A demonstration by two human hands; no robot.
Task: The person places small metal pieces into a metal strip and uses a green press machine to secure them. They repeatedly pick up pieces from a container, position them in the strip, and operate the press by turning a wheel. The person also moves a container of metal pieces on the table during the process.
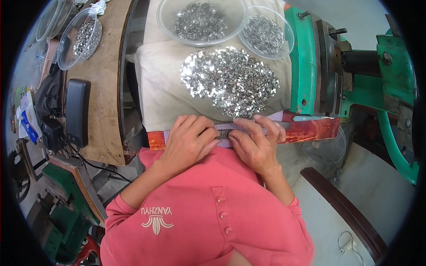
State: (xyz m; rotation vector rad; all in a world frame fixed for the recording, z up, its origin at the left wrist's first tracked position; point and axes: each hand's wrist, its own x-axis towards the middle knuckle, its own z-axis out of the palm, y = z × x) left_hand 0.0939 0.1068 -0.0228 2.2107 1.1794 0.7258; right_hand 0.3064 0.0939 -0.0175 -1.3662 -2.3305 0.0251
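At the near edge of the cloth-covered surface, my left hand [187, 141] and my right hand [258, 144] almost meet. Between their fingertips sits a small, dark, ridged metal piece [224, 134], pinched from both sides; its exact kind is too small to make out. Beneath the hands lies a purple checked cloth [277, 117]. A wide heap of small shiny metal pieces [230, 80] spreads over the beige cloth [159, 84] just beyond, its lower edge close to my right fingertips.
Two clear tubs, one large [162, 20] and one smaller [289, 37], hold metal bits at the back. A green machine [301, 62] stands right, with a light-handled tool [310, 118] before it. Left, a wooden table [104, 88] bears a black box [78, 113] and another tub [63, 55].
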